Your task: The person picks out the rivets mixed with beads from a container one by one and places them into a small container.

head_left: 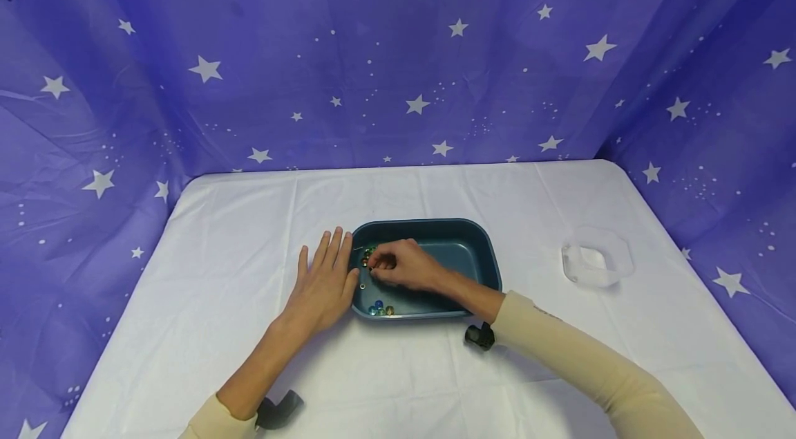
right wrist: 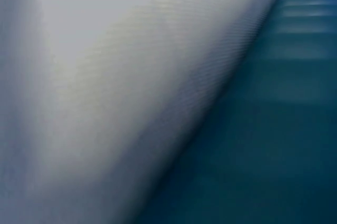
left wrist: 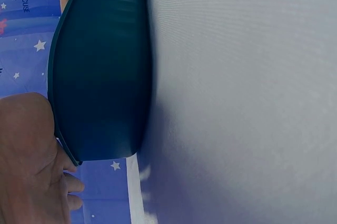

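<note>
A dark teal rectangular basin [head_left: 435, 316] sits on the table, with several small glass marbles [head_left: 379, 309] at its near left corner. More marbles in green and amber [head_left: 367, 256] lie by its left wall, partly behind my right hand. That right hand [head_left: 407, 266] reaches in over the near rim, its fingers bent and thumb and forefinger tips close together beside these marbles; I cannot tell whether a marble is between them. My left hand [head_left: 323, 287] lies flat against the outside of the basin's left rim, fingers straight. The left wrist view shows its palm [left wrist: 26, 155] at the rim.
To the right stands a clear plastic container [head_left: 597, 259]. A white cloth [head_left: 528, 218] covers the table, and a purple curtain with white stars [head_left: 373, 66] hangs behind and at both sides. Both wrists carry dark camera mounts. Only basin wall [right wrist: 274, 145] and white cloth fill the right wrist view.
</note>
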`<move>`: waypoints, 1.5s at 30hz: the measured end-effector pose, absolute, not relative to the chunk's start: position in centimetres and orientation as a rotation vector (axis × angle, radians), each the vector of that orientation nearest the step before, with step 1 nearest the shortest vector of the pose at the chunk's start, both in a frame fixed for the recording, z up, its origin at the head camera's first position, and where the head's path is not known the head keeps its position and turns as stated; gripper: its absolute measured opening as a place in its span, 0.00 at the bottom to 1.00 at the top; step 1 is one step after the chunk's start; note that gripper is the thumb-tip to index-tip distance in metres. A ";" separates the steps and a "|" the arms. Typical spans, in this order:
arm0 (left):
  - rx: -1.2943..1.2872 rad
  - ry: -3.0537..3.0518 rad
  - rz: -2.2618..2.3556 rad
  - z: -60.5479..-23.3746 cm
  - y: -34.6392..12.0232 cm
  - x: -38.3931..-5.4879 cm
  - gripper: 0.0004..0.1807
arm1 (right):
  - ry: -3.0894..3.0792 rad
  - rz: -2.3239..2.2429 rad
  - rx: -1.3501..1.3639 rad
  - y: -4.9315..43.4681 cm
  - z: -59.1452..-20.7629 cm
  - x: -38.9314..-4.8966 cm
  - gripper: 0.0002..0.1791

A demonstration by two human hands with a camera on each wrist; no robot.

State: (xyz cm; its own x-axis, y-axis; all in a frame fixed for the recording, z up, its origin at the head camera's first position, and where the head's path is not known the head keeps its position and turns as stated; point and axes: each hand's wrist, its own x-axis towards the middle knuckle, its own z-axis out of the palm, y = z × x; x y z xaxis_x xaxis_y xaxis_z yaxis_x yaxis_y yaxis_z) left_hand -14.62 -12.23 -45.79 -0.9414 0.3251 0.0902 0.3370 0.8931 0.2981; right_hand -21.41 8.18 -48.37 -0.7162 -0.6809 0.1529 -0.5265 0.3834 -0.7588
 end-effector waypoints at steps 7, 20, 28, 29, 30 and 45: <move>-0.527 -3.019 -0.495 -45.8 -12.3 -14.7 0.35 | 2.415 -1.288 -1.129 8.9 -47.9 -21.7 0.09; -0.518 -3.025 -0.491 -45.7 -12.3 -14.7 0.35 | 2.446 -1.378 -1.023 12.5 -46.2 -21.7 0.10; -0.521 -3.024 -0.496 -45.9 -12.3 -14.7 0.35 | 2.366 -1.675 -0.789 15.3 -44.5 -21.5 0.11; -0.521 -3.023 -0.497 -45.9 -12.2 -14.7 0.35 | 2.347 -1.713 -0.757 15.7 -44.3 -21.5 0.11; -0.522 -3.022 -0.496 -45.9 -12.2 -14.7 0.35 | 2.329 -1.748 -0.725 16.1 -44.1 -21.4 0.11; -0.519 -3.028 -0.498 -45.9 -12.3 -14.5 0.35 | 2.468 -1.908 -0.519 25.2 -42.3 -19.8 0.13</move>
